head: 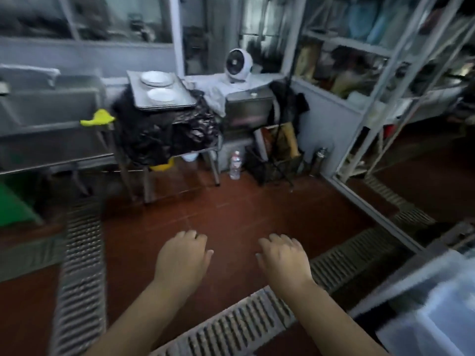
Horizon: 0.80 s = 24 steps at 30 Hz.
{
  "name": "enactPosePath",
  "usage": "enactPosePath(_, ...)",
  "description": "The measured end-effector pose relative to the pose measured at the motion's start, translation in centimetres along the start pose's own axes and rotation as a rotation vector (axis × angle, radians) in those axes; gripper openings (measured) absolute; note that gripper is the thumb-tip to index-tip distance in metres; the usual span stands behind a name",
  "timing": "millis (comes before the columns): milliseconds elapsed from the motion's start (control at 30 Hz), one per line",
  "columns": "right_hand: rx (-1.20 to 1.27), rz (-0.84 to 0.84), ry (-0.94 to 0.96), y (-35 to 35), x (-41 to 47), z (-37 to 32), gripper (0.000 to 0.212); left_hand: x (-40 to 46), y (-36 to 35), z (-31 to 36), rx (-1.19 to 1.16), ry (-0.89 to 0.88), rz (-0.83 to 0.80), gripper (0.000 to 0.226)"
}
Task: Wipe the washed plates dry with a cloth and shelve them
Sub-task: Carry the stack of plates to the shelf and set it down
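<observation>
Two stacks of white plates sit on a metal tray point(138, 98) across the room: a far stack point(156, 78) and a near stack point(161, 95). The tray rests on a stand draped with black plastic point(164, 134). A yellow cloth point(99, 118) hangs on the corner of the steel sink point(48, 109) to the left of it. My left hand point(182, 258) and my right hand point(282, 260) hover palms down over the red floor, well short of the plates, fingers loosely spread and holding nothing. A metal shelf rack point(380, 80) stands at the right.
Floor drain grates run at the left point(82, 253) and across the front point(244, 319). A white fan point(238, 64) sits behind the tray. A water bottle point(235, 165) and a wire basket point(277, 160) stand on the floor. A pale plastic bin point(437, 304) is at the lower right.
</observation>
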State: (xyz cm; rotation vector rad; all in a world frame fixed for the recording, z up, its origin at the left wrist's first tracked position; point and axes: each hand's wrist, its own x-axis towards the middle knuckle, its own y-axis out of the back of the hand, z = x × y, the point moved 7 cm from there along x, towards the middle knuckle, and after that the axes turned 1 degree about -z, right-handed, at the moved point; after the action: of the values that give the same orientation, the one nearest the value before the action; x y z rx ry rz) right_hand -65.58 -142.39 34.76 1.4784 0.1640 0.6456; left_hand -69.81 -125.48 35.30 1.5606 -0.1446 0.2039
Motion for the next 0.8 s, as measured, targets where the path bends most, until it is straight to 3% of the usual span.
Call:
enactPosePath(300, 0.100, 0.055, 0.249, -7.0, 19.3, -4.4, 0.037, 10.6, -4.3, -11.7, 0.075, 0.298, -0.009, 0.029)
enactPosePath(433, 0.156, 0.048, 0.305, -8.6, 28.8, -3.1, 0.021, 17.9, -5.1, -15.1, 0.021, 0.445, -0.004, 0.023)
enactPosePath(567, 0.140, 0.066, 0.341, -9.4, 37.4, -2.7, 0.040, 24.3, -5.6, -18.5, -0.022, 0.528, 0.031, 0.026)
enactPosePath(800, 0.173, -0.010, 0.367, -14.4, 49.9, -4.3, 0.040, 34.3, -8.4, -25.9, -0.031, 0.578, 0.019, 0.033)
